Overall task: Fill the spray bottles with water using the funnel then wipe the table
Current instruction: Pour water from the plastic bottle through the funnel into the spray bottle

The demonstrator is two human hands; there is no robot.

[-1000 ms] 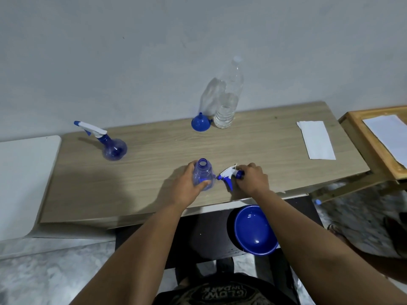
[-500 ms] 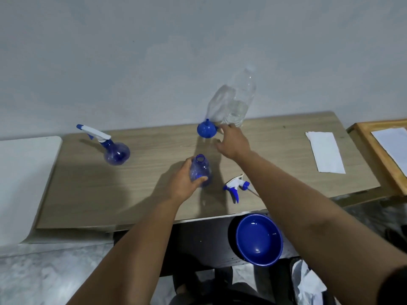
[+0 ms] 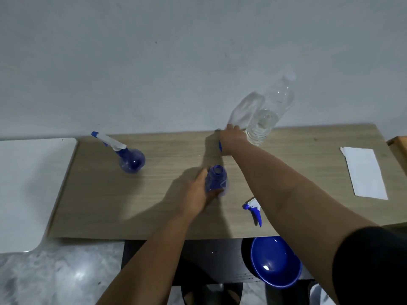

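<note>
My left hand (image 3: 196, 194) grips an open blue spray bottle (image 3: 217, 179) standing near the middle of the wooden table (image 3: 308, 155). Its white-and-blue spray head (image 3: 253, 208) lies on the table to the right, partly under my right forearm. My right hand (image 3: 232, 138) reaches to the back edge and closes over the blue funnel (image 3: 220, 146), of which only a sliver shows. Right beside that hand stands a clear water bottle (image 3: 264, 122), partly filled. A second blue spray bottle (image 3: 131, 160) with its head on stands at the left.
A white folded paper towel (image 3: 363, 172) lies at the table's right end. A blue bowl (image 3: 275, 260) sits on a dark stool below the front edge. A wooden tray (image 3: 398, 146) adjoins on the right, a white surface (image 3: 22, 183) on the left.
My right hand let go of the spray head, left it on the table, and reached back onto the funnel. My left hand stayed on the open bottle.
</note>
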